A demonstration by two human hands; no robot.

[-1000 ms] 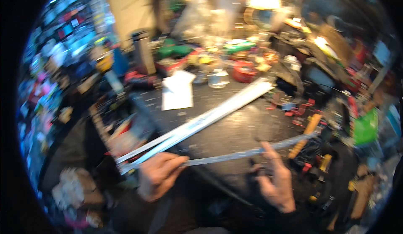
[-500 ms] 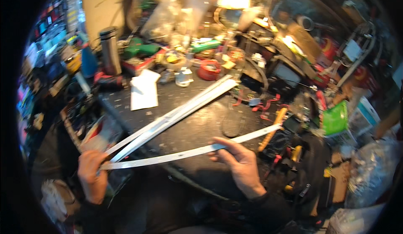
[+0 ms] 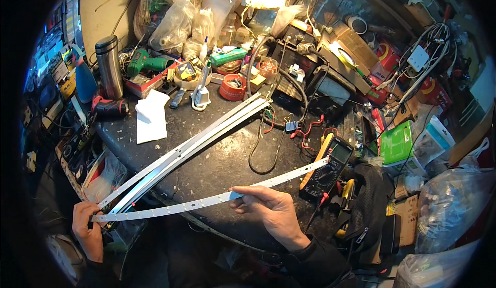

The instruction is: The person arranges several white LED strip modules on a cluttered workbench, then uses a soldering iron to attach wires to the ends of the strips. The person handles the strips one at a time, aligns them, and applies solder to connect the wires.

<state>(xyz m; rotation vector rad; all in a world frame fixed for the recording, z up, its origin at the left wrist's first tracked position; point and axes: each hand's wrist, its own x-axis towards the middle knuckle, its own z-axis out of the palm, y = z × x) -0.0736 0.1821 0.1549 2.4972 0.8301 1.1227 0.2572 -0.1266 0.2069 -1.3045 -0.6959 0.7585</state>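
A long white LED strip (image 3: 175, 208), dotted with small diodes and bowed slightly, is held across the front of the bench. My left hand (image 3: 88, 231) is closed around its left end. With thumb and fingers, my right hand (image 3: 271, 213) pinches the strip right of its middle. The far right end reaches over a black and yellow multimeter (image 3: 326, 177); whether they touch, I cannot tell. Behind the strip, several more white strips (image 3: 191, 153) lie diagonally across the bench, their near ends beside my left hand.
The dark bench (image 3: 227, 158) carries a folded white paper (image 3: 151, 122), a red-black tool (image 3: 110, 107), a steel flask (image 3: 108, 68) and a red round tub (image 3: 232, 87). Cables and red leads (image 3: 310, 133) trail behind the multimeter. A black pouch (image 3: 367, 200) sits right of it.
The whole scene has shifted left and slightly down in the picture, which is now sharper. Both hands keep their hold on the LED strip.
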